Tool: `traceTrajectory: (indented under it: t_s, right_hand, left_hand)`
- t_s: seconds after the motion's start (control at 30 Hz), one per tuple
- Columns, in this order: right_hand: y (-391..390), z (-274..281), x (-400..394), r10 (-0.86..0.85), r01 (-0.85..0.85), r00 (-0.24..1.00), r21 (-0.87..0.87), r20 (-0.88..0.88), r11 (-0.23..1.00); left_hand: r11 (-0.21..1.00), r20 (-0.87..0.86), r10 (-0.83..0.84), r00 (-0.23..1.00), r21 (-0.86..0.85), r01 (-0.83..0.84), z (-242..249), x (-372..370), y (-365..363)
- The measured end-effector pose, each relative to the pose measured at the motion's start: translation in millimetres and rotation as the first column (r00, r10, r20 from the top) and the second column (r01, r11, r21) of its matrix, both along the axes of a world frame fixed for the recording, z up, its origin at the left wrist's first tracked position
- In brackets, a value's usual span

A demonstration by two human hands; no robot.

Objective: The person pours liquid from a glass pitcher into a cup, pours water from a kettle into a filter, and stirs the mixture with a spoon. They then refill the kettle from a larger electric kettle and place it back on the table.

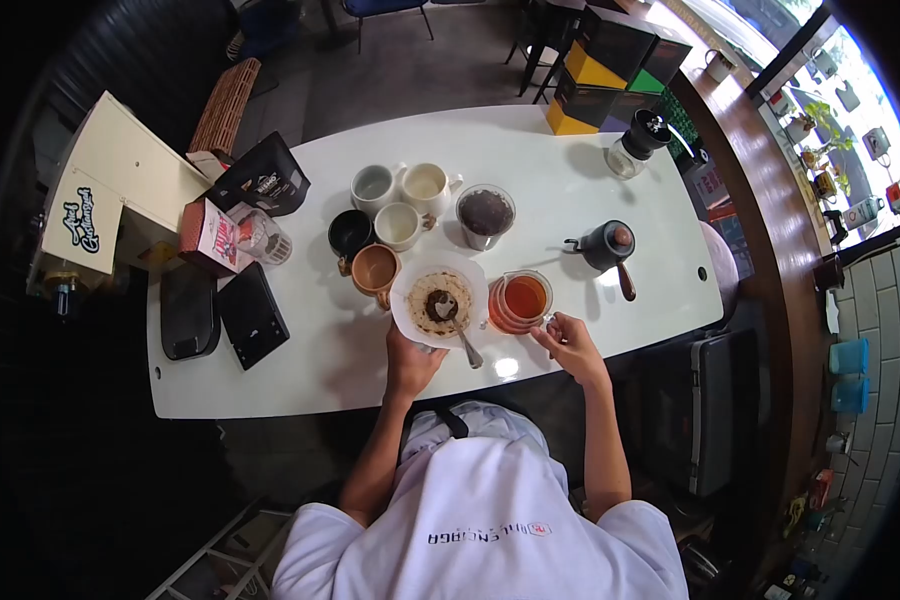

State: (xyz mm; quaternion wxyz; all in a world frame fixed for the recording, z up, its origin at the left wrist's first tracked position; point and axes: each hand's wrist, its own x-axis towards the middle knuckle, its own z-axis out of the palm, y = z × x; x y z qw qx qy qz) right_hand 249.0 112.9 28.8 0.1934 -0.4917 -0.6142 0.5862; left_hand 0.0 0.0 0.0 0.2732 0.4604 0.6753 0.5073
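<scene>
My left hand (411,362) is closed round the lower side of a white paper filter (411,292), which holds wet light-brown residue, dark grounds and a metal spoon (469,346). What supports the filter underneath is hidden. My right hand (569,347) grips the handle of a glass server (522,300) with reddish-brown liquid in it. The server stands just right of the filter. Beyond them is a cup of dark contents (485,212). Several cups cluster to the left, among them a brown cup (375,269) and a black cup (350,233).
On the white table (320,370) are a dark kettle (607,246) and a hand grinder (638,145) at right. A cream machine (120,190), a black bag (262,178), a glass jar (262,238) and a black flat device (254,315) stand at left.
</scene>
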Motion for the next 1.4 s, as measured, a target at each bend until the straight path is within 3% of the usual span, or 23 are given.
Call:
traceTrajectory:
  t_s: [0.07, 0.2, 0.27, 0.4, 0.6, 0.67, 0.77, 0.93, 1.1, 1.3, 1.4]
  right_hand:
    - [-6, 3, -7, -0.035, 0.029, 0.998, 0.130, 0.043, 0.991]
    - [-7, -5, -6, -0.094, 0.089, 0.995, 0.187, 0.018, 0.978]
    - [-6, -6, -5, -0.142, 0.135, 0.990, 0.227, 0.018, 0.964]
    - [0, -7, 0, -0.142, 0.136, 0.990, 0.243, 0.008, 0.961]
    - [19, 27, 8, -0.053, 0.038, 0.997, 0.242, 0.057, 0.969]
    - [32, 40, 12, -0.012, -0.005, 0.998, 0.260, 0.067, 0.965]
    - [53, 67, 10, 0.050, -0.060, 0.998, 0.270, 0.043, 0.961]
    - [98, 116, -6, 0.145, -0.143, 0.989, 0.333, 0.018, 0.932]
    - [139, 157, -31, 0.234, -0.221, 0.972, 0.325, 0.000, 0.920]
    - [189, 166, -72, 0.386, -0.330, 0.922, 0.485, -0.017, 0.810]
    - [205, 170, -97, 0.470, -0.421, 0.880, 0.563, 0.064, 0.711]
  left_hand:
    - [0.997, 0.017, 0.028, 0.999, 0.066, -0.030, 7, 1, 1]
    - [0.991, -0.045, 0.030, 0.999, 0.132, -0.024, 11, 7, 10]
    - [0.982, 0.077, 0.056, 0.995, 0.173, -0.069, 13, 11, 12]
    - [0.965, 0.105, 0.112, 0.988, 0.227, -0.133, 9, 12, 14]
    - [0.960, 0.053, 0.159, 0.986, 0.223, -0.166, 12, 18, 11]
    - [0.984, 0.148, 0.140, 0.979, 0.090, -0.154, 8, 20, 10]
    - [0.982, 0.194, 0.176, 0.965, 0.035, -0.186, 4, 24, 13]
    - [0.965, 0.201, 0.241, 0.949, 0.051, -0.256, -6, 27, 13]
    - [0.960, -0.027, 0.238, 0.971, 0.156, -0.231, -22, 27, 14]
    - [0.958, 0.074, 0.264, 0.962, 0.091, -0.271, -14, 32, 17]
    - [0.945, 0.028, 0.299, 0.954, 0.133, -0.300, -22, 33, 21]
